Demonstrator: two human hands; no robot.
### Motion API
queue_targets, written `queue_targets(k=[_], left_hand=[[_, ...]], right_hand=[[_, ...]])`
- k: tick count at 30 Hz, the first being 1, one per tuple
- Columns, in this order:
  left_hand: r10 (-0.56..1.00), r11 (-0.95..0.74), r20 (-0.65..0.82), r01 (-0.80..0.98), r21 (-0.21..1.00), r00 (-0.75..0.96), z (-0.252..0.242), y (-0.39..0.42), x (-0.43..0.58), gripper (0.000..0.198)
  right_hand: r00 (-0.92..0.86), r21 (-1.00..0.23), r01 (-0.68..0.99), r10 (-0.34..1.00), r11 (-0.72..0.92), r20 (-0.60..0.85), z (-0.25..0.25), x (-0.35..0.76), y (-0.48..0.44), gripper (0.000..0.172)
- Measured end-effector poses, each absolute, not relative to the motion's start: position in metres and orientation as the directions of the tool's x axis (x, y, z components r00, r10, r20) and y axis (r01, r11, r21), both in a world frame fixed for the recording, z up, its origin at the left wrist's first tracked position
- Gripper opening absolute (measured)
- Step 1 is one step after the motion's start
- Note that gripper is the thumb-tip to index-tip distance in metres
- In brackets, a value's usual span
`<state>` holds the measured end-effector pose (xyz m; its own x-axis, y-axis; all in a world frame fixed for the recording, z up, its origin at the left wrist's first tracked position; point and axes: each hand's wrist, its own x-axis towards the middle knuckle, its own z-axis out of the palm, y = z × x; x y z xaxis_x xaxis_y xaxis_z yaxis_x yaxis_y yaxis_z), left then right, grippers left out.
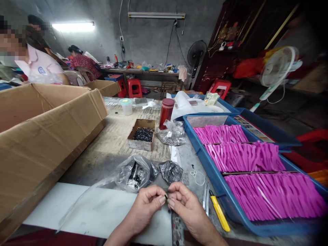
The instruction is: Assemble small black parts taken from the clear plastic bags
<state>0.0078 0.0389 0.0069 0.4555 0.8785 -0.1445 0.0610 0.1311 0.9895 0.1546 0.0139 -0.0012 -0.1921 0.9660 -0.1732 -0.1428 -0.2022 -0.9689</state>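
Note:
My left hand (147, 204) and my right hand (186, 207) meet over the table's front part, thumbs and fingers pinched together. Between the fingertips shows a small black piece (166, 196), too small to name more exactly; both hands seem to grip it. Just beyond them lies an open clear plastic bag (133, 174) with black parts inside. A crumpled dark plastic bag (172, 172) sits right behind my fingers. To the right of my right hand lies a yellow-handled tool (219, 213), beside thin metal rods (205, 198) and a white elastic loop (198, 177).
A blue crate (196, 145) of pink plastic pieces (271, 194) stands at right, a large cardboard box (51, 133) at left. Farther back are a small box of black pins (143, 134), a red canister (166, 114) and a bag of metal bits (171, 135). Several people sit beyond.

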Motion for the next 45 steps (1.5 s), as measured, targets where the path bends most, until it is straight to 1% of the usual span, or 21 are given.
queue_targets(k=[4, 8, 11, 15, 18, 21, 26, 34, 39, 42, 45], left_hand=[[0.888, 0.016, -0.093, 0.172, 0.985, 0.450, 0.009, 0.038, 0.007, 0.018], [0.887, -0.024, -0.076, 0.211, 0.977, 0.455, 0.009, 0.037, 0.007, 0.019], [0.892, 0.001, -0.086, 0.188, 0.982, 0.444, 0.008, 0.037, 0.008, 0.018], [0.891, 0.117, -0.136, 0.071, 0.991, 0.433, 0.005, 0.037, 0.008, 0.019], [0.884, 0.195, -0.178, 0.006, 0.981, 0.431, 0.004, 0.037, 0.010, 0.021], [0.882, 0.224, -0.198, -0.011, 0.975, 0.427, 0.005, 0.037, 0.011, 0.022], [0.881, 0.217, -0.188, -0.018, 0.976, 0.434, 0.004, 0.037, 0.012, 0.021], [0.891, 0.179, -0.172, 0.023, 0.984, 0.420, 0.003, 0.036, 0.009, 0.019], [0.889, 0.187, -0.177, 0.017, 0.982, 0.422, 0.004, 0.036, 0.010, 0.018], [0.885, 0.195, -0.186, 0.022, 0.980, 0.427, 0.009, 0.039, 0.008, 0.018], [0.911, 0.162, -0.168, 0.046, 0.986, 0.376, 0.024, 0.051, 0.001, 0.019]], right_hand=[[-0.201, -0.964, -0.148, 0.962, -0.218, -0.187, -0.002, 0.154, 0.015, 0.020], [-0.203, -0.962, -0.148, 0.959, -0.228, -0.196, -0.004, 0.154, 0.015, 0.023], [-0.193, -0.961, -0.156, 0.961, -0.229, -0.198, -0.006, 0.154, 0.016, 0.025], [-0.164, -0.953, -0.191, 0.965, -0.233, -0.203, -0.006, 0.153, 0.017, 0.031], [-0.149, -0.946, -0.222, 0.967, -0.238, -0.208, -0.004, 0.152, 0.016, 0.031], [-0.148, -0.936, -0.249, 0.965, -0.248, -0.216, -0.003, 0.151, 0.015, 0.031], [-0.151, -0.931, -0.263, 0.964, -0.253, -0.219, -0.005, 0.151, 0.015, 0.031], [-0.153, -0.936, -0.258, 0.967, -0.240, -0.206, -0.005, 0.152, 0.016, 0.031], [-0.146, -0.941, -0.247, 0.969, -0.232, -0.201, -0.005, 0.151, 0.018, 0.032], [-0.134, -0.944, -0.235, 0.970, -0.230, -0.203, -0.004, 0.153, 0.019, 0.032], [-0.097, -0.952, -0.196, 0.971, -0.234, -0.219, -0.002, 0.158, 0.020, 0.032]])
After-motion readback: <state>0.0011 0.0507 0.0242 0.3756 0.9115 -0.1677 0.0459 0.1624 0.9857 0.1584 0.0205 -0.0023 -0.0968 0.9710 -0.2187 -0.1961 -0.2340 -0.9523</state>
